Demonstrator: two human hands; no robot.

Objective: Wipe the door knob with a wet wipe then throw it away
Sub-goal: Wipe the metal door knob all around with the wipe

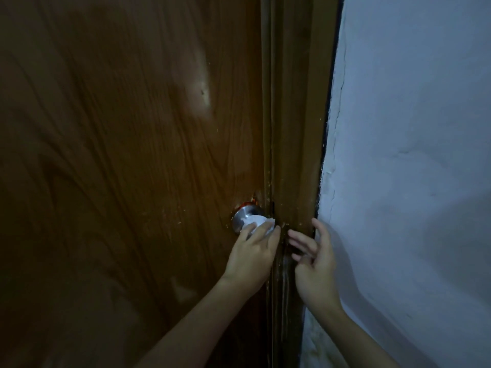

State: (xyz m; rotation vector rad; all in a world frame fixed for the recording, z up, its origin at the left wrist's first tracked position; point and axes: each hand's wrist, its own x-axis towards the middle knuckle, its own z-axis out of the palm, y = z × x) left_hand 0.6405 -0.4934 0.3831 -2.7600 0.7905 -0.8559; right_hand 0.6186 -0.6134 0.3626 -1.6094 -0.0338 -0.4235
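Left hand (252, 251) pressing wipe (255, 221) onto knob (243, 216), fingers closed over it; right hand (314, 258) hovering open beside the frame (295, 155), gripping nothing. Wiping best done by wrapping fully, twisting around, reaching the base near the door (132, 155).

- Dark brown wood-grain door (132, 155), shut against the brown wooden frame (295, 128).
- Round silver metal door knob (243, 216) mounted near its edge, just above the left hand (252, 254).
- White crumpled wet wipe (256, 223) pressed onto the knob under that hand's fingers.
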